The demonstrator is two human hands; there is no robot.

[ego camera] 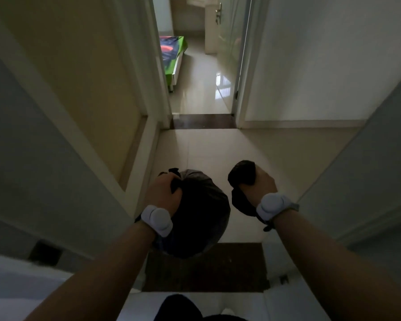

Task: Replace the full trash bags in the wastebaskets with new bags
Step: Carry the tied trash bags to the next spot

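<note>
Below: left hand (pixel 163 192), bulging black bag (pixel 203 224); right hand (pixel 258 185), crumpled black plastic (pixel 242 172)

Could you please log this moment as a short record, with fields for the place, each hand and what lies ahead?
place: tiled hallway floor
left hand: grips the gathered top of a full trash bag, which hangs below it
right hand: grips a bunched black bag
ahead: open door; green-covered furniture in the room beyond
wastebasket: none in view

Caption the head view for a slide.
Left hand grips a full black trash bag by its tied neck; right hand holds a bunched black bag.
</note>
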